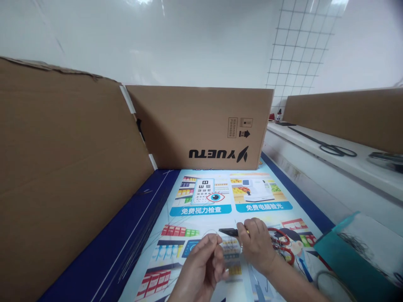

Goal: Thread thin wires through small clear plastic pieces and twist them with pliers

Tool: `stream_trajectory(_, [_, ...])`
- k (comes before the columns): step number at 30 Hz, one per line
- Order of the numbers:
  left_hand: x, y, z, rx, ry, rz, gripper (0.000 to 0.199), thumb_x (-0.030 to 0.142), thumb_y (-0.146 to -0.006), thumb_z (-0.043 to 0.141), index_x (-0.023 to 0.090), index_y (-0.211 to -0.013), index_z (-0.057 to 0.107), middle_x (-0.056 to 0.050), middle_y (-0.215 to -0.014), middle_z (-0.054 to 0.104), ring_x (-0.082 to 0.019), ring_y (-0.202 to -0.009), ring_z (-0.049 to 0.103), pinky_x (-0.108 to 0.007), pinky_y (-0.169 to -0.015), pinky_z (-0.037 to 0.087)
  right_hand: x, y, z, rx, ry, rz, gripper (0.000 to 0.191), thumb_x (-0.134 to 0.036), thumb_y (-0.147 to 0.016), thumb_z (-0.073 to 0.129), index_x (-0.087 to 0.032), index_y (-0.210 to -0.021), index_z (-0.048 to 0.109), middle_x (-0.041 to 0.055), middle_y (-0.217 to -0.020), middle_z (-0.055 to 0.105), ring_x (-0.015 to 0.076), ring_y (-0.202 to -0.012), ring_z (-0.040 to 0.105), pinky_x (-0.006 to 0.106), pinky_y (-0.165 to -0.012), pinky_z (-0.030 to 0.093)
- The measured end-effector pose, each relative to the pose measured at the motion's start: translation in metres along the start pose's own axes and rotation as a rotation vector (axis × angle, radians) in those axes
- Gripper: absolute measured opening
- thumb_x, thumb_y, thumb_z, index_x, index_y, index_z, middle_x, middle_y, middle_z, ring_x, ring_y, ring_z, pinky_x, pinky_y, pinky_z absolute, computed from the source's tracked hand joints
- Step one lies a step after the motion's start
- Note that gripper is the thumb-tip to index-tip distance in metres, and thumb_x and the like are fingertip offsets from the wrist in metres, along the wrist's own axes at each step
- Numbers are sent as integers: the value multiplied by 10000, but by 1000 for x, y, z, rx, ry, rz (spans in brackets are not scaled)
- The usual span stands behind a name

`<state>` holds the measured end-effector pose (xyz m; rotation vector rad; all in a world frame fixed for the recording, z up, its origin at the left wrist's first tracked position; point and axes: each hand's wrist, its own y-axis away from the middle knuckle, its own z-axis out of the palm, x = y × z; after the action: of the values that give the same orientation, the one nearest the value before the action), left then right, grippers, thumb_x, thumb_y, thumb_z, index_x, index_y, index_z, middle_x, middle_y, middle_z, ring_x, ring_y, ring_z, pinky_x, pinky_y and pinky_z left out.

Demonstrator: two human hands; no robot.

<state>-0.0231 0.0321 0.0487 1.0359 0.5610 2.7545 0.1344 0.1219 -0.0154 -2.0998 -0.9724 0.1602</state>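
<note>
Pliers (228, 232) in right hand (256, 245), pointing at wire (210, 230) in left hand (204, 262)

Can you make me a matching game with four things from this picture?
1. black-tipped tool
2. teal box
3. black scissors
4. cardboard panel with the arrow mark

A. on the white ledge
B. shows big upside-down letters
C. in the right hand
D. at the picture's bottom right

Pairs: 1-C, 2-D, 3-A, 4-B

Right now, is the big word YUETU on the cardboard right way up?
No, upside down: the black YUETU lettering stands on its head on the cardboard panel, reading from right to left.
</note>
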Motion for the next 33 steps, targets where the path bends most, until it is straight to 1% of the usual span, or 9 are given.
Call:
stream_trajectory(4, [0, 7, 4, 67, 40, -25, 222, 259, -657, 730, 166, -759, 555, 69, -511, 511, -50, -350, 419, -221, -406, 441, 0, 3, 4, 30, -6, -12, 278, -48, -796, 450, -154, -1040, 532, 102, -915, 478, 235, -855, 430, 401, -707, 388])
stream_trajectory(8, [0, 13, 6, 106, 55, -29, 226, 243, -655, 730, 167, -782, 559, 64, -545, 524, -51, -388, 447, -230, -461, 467, -5, 2, 5, 46, -20, -9, 304, -45, -800, 472, -160, -1077, 521, 98, -907, 494, 236, -861, 442, 410, -721, 397])
stream_trajectory(12, [-1, 14, 8, 32, 4, 28, 218, 303, -681, 705, 181, -759, 543, 72, -510, 497, -47, -355, 381, -212, -418, 399, -10, -4, -1, -9, -169, 50, 256, -94, -830, 467, -144, -1076, 518, 97, -885, 508, 222, -846, 452, 411, -741, 406])
stream_trajectory(15, [0, 9, 6, -66, -105, 94, 222, 377, -744, 633, 182, -733, 529, 72, -454, 453, -51, -339, 315, -210, -401, 343, -10, -10, -12, -135, -415, 139, 208, -134, -853, 446, -146, -1046, 523, 100, -920, 518, 220, -874, 453, 413, -779, 398])
stream_trajectory(19, [6, -2, -3, -143, -258, 142, 221, 389, -809, 552, 179, -746, 526, 70, -445, 425, -61, -373, 306, -206, -436, 333, -1, -15, -25, -476, -971, 312, 170, -277, -891, 432, -163, -947, 544, 69, -911, 538, 192, -851, 491, 347, -750, 413])
stream_trajectory(22, [11, -11, -13, -179, -405, 156, 222, 393, -817, 539, 179, -760, 524, 66, -471, 439, -60, -376, 319, -196, -422, 299, 6, -12, -25, -756, -1512, 510, 348, -435, -909, 370, -138, -874, 546, 33, -744, 551, 139, -663, 521, 275, -621, 419])
stream_trajectory(24, [14, -15, -18, -197, -502, 160, 234, 404, -810, 544, 177, -758, 525, 63, -469, 448, -60, -367, 332, -192, -411, 276, 8, -7, -21, -889, -1790, 602, 460, -505, -907, 317, -114, -861, 554, 31, -675, 556, 120, -567, 525, 250, -555, 405])
stream_trajectory(27, [17, -18, -21, -212, -583, 159, 255, 422, -802, 549, 171, -754, 534, 59, -467, 445, -61, -368, 337, -187, -408, 267, 9, -3, -18, -948, -1971, 673, 536, -561, -882, 332, -85, -847, 578, 53, -663, 582, 117, -522, 552, 229, -512, 392])
stream_trajectory(33, [15, -17, -21, -248, -599, 123, 262, 429, -807, 535, 173, -749, 531, 58, -494, 435, -59, -382, 314, -187, -404, 287, 8, -1, -17, -926, -2026, 719, 541, -589, -846, 398, -81, -812, 582, 45, -629, 596, 100, -477, 555, 195, -469, 371])
